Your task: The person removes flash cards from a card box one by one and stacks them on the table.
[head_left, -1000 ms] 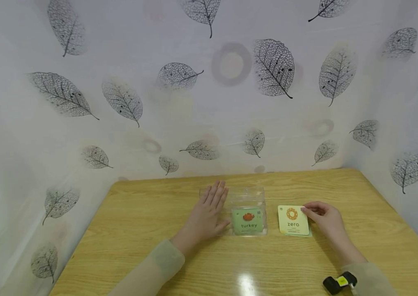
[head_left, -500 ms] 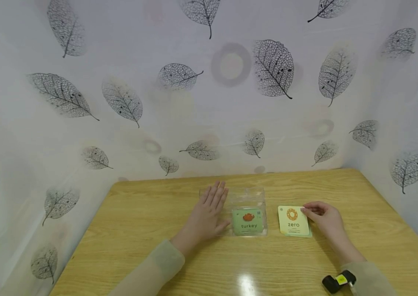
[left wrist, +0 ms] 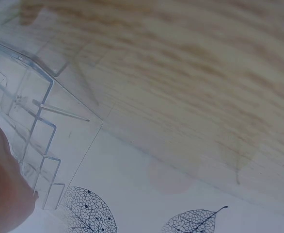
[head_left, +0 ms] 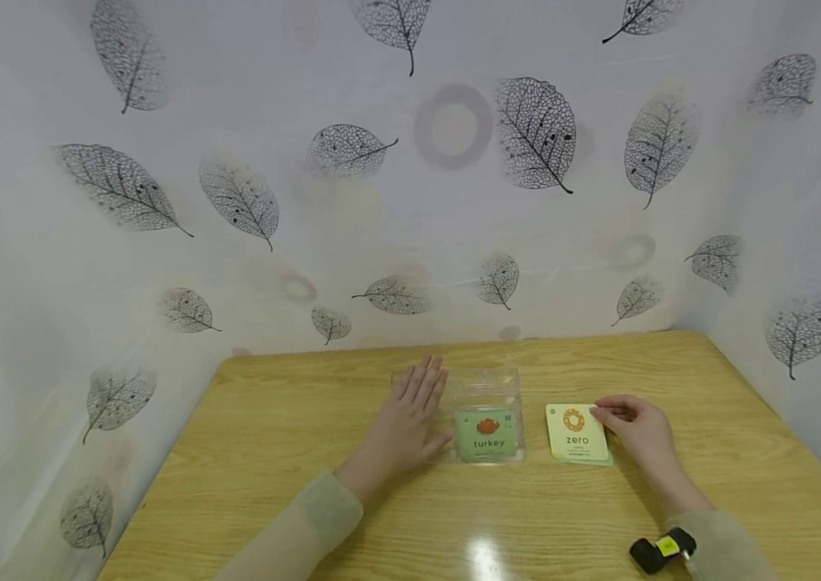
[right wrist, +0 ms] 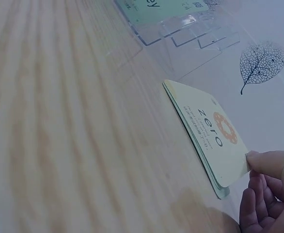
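My left hand (head_left: 406, 420) lies with straight fingers over the left side of a clear stepped plastic card stand (head_left: 486, 383). In the left wrist view, part of the hand (left wrist: 6, 184) shows beside the stand's zigzag steps (left wrist: 47, 121). A green card reading "turkey" (head_left: 486, 440) sits in the front tier of the stand. To the right of it, my right hand (head_left: 638, 428) pinches a pale yellow flashcard reading "zero" (head_left: 575, 436) by its upper right corner. Green card edges (right wrist: 222, 193) show beneath the yellow card, and the thumb (right wrist: 268, 162) presses on its top face.
The wood-grain table (head_left: 410, 524) ends at a white curtain (head_left: 410, 226) printed with leaves, which also closes in both sides. A black device with a yellow label (head_left: 664, 549) is at the right wrist.
Both hands, the stand and the cards stay where they were. Only the black device at the right wrist has shifted slightly to the left.
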`<state>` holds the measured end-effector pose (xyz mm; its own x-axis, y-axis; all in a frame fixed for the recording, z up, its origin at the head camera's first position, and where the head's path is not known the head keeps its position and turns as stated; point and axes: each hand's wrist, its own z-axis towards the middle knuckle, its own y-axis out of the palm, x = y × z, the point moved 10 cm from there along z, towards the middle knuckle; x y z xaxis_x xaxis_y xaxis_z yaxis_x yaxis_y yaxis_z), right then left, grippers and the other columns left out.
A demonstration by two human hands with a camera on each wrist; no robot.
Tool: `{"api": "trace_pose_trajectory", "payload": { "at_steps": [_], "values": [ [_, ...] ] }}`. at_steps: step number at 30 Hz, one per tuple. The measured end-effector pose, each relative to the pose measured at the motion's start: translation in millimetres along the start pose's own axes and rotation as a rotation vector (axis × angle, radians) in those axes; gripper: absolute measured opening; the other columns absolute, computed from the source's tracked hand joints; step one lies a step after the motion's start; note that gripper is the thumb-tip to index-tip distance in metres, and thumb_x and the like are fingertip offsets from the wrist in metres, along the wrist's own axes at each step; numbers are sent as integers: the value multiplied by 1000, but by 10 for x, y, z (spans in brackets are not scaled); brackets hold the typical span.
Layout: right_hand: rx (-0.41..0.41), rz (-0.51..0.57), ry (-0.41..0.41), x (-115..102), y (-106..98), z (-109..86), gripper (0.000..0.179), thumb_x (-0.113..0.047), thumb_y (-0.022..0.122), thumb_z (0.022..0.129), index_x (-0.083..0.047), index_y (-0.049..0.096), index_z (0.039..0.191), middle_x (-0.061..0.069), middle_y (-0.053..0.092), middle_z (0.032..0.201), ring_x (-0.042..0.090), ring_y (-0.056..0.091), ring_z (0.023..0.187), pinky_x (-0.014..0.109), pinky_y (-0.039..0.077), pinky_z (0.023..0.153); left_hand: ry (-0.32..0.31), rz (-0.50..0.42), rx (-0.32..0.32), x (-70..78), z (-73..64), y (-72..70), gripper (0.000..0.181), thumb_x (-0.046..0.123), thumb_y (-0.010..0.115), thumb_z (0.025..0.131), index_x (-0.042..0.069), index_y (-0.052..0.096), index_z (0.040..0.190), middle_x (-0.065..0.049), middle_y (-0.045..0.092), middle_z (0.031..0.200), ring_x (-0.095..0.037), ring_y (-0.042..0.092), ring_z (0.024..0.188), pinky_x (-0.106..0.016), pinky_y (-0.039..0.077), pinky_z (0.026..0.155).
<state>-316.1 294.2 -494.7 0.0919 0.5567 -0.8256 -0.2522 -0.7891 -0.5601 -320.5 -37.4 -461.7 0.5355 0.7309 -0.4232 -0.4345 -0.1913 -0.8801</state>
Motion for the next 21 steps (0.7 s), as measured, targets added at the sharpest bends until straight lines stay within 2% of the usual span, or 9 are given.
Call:
{"api": "trace_pose_trajectory", "payload": {
  "at_steps": [14,21],
  "values": [
    [37,7,-9,-6,-25,4,30,-27,68,87,-2,69,104,8,69,92,-5,54,69,12,48,59,-1,-16,8,3,-2,-27,96,69,28,89,1,-2,150,-19,-10,157,-34,-6,145,-44,0,119],
    [32,51,17,25,-34,-2,32,-26,68,87,-1,67,107,-4,67,87,-5,54,71,13,49,61,1,-9,9,4,-6,-29,96,69,28,89,1,-2,150,-19,-10,157,-34,-7,145,-44,0,119]
  ]
}}
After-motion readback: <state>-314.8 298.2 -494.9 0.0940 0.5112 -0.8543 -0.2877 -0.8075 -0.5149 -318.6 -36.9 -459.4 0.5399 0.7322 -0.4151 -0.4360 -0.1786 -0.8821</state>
